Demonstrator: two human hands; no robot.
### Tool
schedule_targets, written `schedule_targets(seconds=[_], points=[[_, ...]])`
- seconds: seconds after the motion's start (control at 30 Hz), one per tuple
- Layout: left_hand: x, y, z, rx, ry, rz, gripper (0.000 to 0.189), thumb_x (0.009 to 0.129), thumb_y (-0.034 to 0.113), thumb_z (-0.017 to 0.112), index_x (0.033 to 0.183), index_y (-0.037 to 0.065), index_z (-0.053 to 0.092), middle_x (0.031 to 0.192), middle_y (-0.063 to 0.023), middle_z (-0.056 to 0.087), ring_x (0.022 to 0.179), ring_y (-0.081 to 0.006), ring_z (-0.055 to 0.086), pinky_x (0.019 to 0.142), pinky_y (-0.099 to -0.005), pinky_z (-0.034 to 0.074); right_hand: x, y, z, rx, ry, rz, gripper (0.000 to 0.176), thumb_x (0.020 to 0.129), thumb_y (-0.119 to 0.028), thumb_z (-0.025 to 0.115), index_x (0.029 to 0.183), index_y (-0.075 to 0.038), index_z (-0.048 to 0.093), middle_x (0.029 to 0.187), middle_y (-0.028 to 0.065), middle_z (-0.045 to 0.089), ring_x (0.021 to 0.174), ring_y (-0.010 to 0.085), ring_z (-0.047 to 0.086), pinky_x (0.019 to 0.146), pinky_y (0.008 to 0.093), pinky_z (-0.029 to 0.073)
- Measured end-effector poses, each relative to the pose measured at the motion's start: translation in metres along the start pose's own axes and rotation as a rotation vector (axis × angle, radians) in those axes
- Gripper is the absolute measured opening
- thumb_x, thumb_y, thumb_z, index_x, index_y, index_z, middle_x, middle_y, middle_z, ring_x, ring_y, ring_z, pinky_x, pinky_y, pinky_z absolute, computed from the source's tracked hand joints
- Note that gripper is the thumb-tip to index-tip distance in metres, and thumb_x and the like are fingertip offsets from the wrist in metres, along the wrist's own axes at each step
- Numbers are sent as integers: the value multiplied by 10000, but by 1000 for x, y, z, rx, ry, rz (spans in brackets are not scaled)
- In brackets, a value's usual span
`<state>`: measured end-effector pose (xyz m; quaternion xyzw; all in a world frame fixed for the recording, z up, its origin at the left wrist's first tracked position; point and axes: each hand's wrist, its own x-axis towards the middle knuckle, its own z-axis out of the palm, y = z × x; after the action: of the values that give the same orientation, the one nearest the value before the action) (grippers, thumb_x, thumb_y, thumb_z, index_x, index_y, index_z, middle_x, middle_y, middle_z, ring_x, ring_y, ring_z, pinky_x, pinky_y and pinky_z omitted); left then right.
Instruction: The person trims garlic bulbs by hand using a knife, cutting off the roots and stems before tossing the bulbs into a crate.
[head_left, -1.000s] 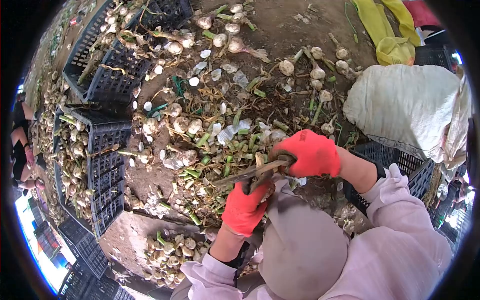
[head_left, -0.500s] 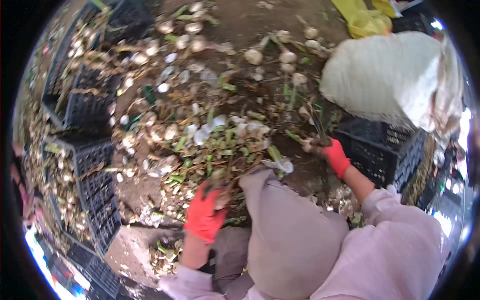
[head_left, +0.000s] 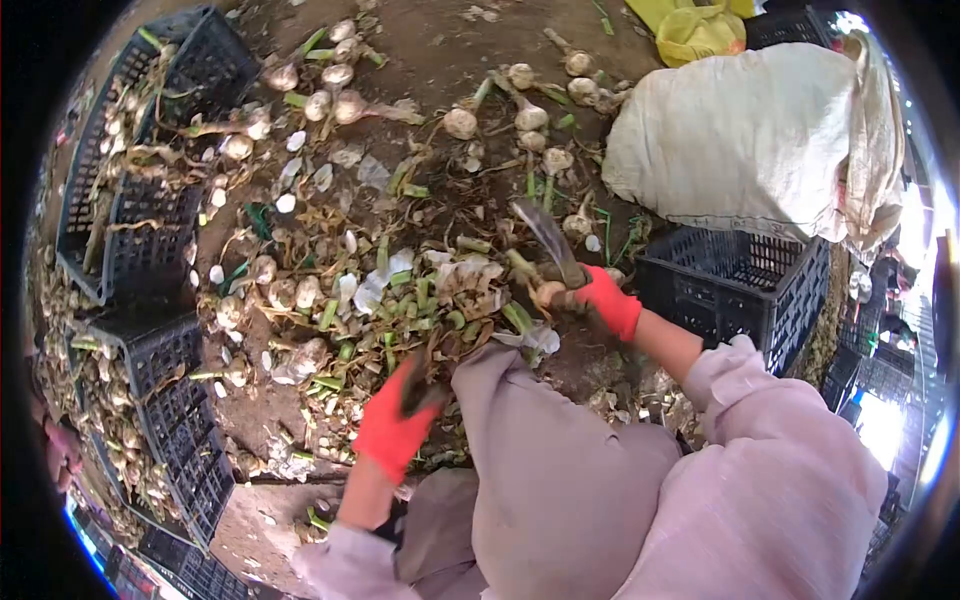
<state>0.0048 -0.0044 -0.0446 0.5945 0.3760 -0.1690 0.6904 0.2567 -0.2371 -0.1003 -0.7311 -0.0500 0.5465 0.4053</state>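
In a red glove, my right hand (head_left: 606, 300) grips a knife (head_left: 545, 232) with a curved metal blade that points up and left. A garlic bulb (head_left: 550, 292) with a short stalk sits against the fingers of this hand and seems held along with the knife. My left hand (head_left: 388, 420), also in a red glove with a dark palm side, is beside my knee, over the trimmings. Its fingers are partly curled but apart, with no bulb visible in them. Cut green stalks and papery skins form a heap (head_left: 440, 300) between the hands.
Loose garlic bulbs (head_left: 460, 124) with stalks lie on the soil. Black crates (head_left: 175, 420) holding garlic stand on the left. On the right, a white sack (head_left: 730, 140) rests by another black crate (head_left: 710, 290). A yellow bag (head_left: 700, 35) lies behind it.
My right hand has moved left with the knife and a garlic bulb. The bulb seen at my left hand earlier no longer shows there. The whole view has shifted slightly.
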Motion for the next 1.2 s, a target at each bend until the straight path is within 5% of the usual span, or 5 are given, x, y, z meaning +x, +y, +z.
schedule_targets(seconds=[0.13, 0.37, 0.53, 1.07, 1.2], points=[[37, 57, 36, 740, 206, 796, 915, 627, 276, 776, 1354, 0, 295, 1328, -232, 382, 1181, -387, 431, 1032, -425, 315, -24, -94, 56, 555, -388, 143, 386, 795, -171, 656, 1148, -47, 558, 944, 32, 624, 802, 121, 578, 699, 277, 473], [23, 38, 30, -638, 157, 421, 856, 561, 13, 811, 1289, 30, 361, 1191, -82, 489, 1054, -184, 506, 908, -326, 424, -27, -157, 78, 116, -561, 24, 421, 778, -197, 683, 1145, -36, 555, 885, 31, 629, 749, 106, 586, 648, 255, 472], [16, 11, 24, -24, 369, 479, 756, 597, 64, 802, 1238, 63, 403, 1080, -77, 572, 1014, -159, 546, 903, -299, 437, -33, -152, 85, -1020, -191, -891, 422, 639, -129, 688, 1036, -52, 569, 798, 90, 621, 705, 253, 620, 594, 339, 485], [-24, 36, 42, -469, 95, 543, 602, 585, 143, 791, 1105, 14, 516, 1001, -67, 600, 918, -157, 578, 838, -311, 457, 14, -130, 55, -1347, -80, -643, 246, 633, -165, 629, 845, -60, 563, 768, 130, 589, 734, 329, 602, 632, 418, 484], [-19, 25, 42, -538, 238, 205, 680, 566, 97, 813, 1151, 9, 479, 1067, -82, 590, 944, -152, 562, 859, -310, 449, -19, -137, 55, -639, 71, -706, 178, 657, -143, 612, 814, -64, 582, 771, 131, 599, 723, 329, 596, 630, 404, 484]])
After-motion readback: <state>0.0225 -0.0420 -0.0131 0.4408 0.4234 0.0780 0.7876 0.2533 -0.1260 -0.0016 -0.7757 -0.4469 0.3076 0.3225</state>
